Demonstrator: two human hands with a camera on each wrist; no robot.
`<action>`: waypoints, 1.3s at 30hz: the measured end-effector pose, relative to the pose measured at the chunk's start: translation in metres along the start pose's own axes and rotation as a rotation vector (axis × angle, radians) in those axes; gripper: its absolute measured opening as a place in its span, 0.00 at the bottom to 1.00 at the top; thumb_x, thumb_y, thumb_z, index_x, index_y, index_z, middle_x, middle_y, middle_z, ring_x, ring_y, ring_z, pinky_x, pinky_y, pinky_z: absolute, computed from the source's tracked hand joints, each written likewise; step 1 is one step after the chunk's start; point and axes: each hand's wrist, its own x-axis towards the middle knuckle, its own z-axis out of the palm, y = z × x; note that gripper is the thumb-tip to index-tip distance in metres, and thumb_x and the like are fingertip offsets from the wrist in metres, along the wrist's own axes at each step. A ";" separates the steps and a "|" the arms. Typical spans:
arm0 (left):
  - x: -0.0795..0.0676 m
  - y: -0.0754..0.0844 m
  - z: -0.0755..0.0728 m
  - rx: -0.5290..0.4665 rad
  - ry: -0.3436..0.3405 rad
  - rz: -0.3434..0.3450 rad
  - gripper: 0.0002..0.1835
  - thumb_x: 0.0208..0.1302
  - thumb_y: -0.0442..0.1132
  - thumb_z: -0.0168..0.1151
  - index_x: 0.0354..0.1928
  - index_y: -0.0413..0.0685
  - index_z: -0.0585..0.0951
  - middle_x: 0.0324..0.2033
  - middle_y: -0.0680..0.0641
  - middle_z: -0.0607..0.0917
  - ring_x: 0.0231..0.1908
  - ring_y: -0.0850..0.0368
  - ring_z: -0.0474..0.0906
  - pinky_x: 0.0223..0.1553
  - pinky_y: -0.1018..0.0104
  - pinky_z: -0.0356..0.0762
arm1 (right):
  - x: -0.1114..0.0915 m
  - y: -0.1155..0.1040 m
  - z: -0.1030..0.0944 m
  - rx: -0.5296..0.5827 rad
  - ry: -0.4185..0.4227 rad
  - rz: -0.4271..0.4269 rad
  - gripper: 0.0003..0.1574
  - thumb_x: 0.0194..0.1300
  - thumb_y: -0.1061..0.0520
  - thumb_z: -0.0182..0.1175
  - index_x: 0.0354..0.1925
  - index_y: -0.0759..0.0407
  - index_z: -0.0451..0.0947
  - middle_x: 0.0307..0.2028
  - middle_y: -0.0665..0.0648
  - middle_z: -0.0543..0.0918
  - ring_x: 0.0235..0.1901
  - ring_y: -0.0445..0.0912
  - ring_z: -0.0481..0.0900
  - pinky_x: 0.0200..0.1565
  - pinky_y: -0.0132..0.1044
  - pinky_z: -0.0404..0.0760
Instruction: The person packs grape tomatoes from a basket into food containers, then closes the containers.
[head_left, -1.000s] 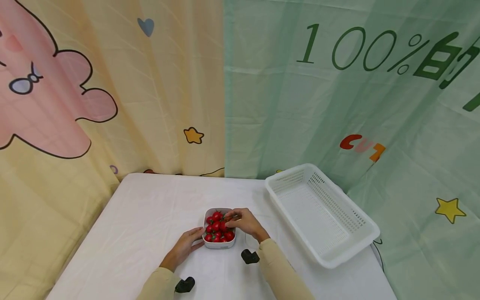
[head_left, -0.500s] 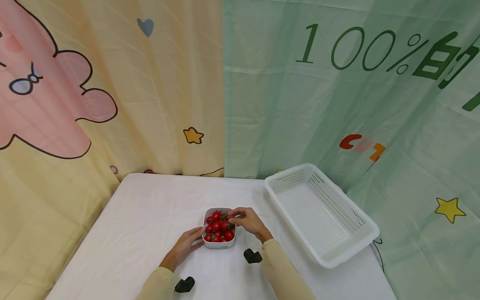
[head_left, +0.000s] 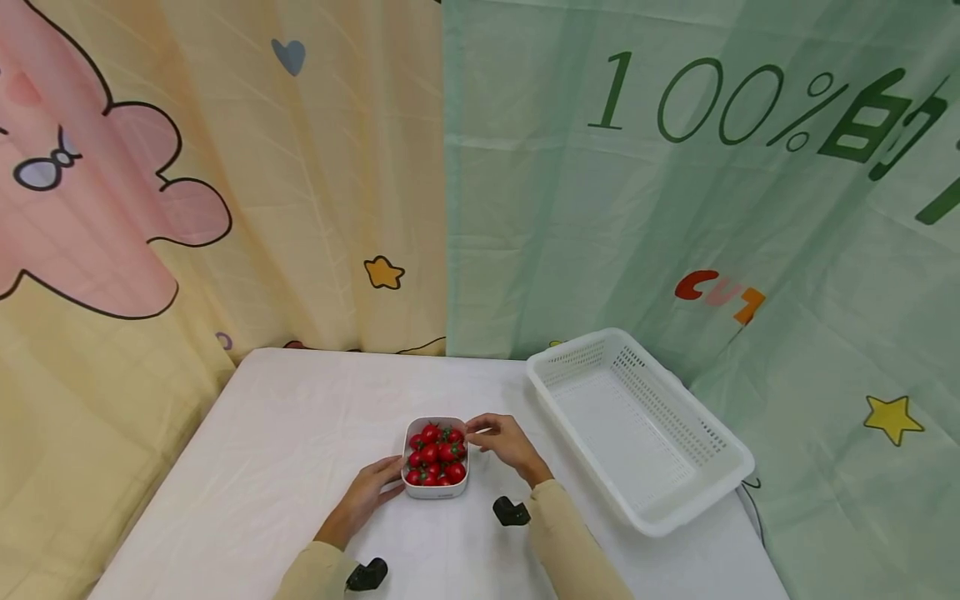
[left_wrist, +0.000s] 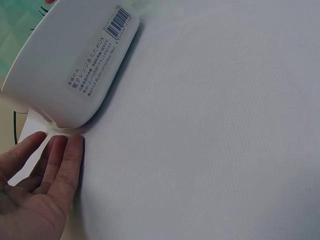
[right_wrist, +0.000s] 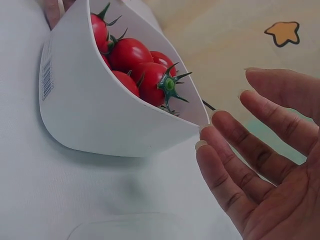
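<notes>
Cherry tomatoes (head_left: 431, 454) with green stems fill a small white container (right_wrist: 100, 120) on the table. At its left side is my left hand (head_left: 367, 492). In the left wrist view those fingers (left_wrist: 67, 165) are extended at the container's corner; whether they touch it I cannot tell. My right hand (head_left: 506, 442) is at the container's right side. The right wrist view shows its fingers (right_wrist: 255, 150) loosely extended and spread, the tips close to the rim, with nothing between them. A printed label with a barcode (left_wrist: 119, 22) is on the container's wall.
A large white perforated basket (head_left: 637, 433) lies to the right on the white-covered table (head_left: 247, 467). Patterned curtains (head_left: 525, 208) hang behind it. Each wrist carries a black device (head_left: 512, 511).
My right hand has moved from over the tomatoes, where its fingers touched them, out to the right edge of the container. The left hand has stayed beside the container.
</notes>
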 end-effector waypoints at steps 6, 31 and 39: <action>-0.006 0.004 -0.005 0.001 0.060 0.008 0.30 0.74 0.46 0.50 0.65 0.26 0.63 0.64 0.29 0.66 0.63 0.33 0.63 0.62 0.45 0.67 | -0.003 0.004 -0.006 0.010 0.040 -0.015 0.18 0.65 0.58 0.62 0.50 0.69 0.78 0.46 0.61 0.82 0.40 0.49 0.81 0.42 0.39 0.84; -0.041 0.062 0.095 0.043 0.074 0.365 0.23 0.71 0.40 0.56 0.62 0.34 0.71 0.57 0.36 0.76 0.56 0.46 0.72 0.54 0.80 0.71 | -0.042 0.044 -0.044 0.096 0.345 0.083 0.24 0.64 0.63 0.60 0.56 0.75 0.71 0.48 0.70 0.78 0.43 0.46 0.77 0.41 0.34 0.80; -0.038 0.058 0.131 0.050 -0.037 0.318 0.23 0.72 0.40 0.52 0.63 0.30 0.70 0.57 0.34 0.76 0.55 0.41 0.73 0.60 0.50 0.73 | -0.057 0.058 -0.047 0.089 0.439 0.103 0.25 0.64 0.63 0.60 0.57 0.73 0.72 0.49 0.68 0.78 0.43 0.48 0.77 0.45 0.36 0.78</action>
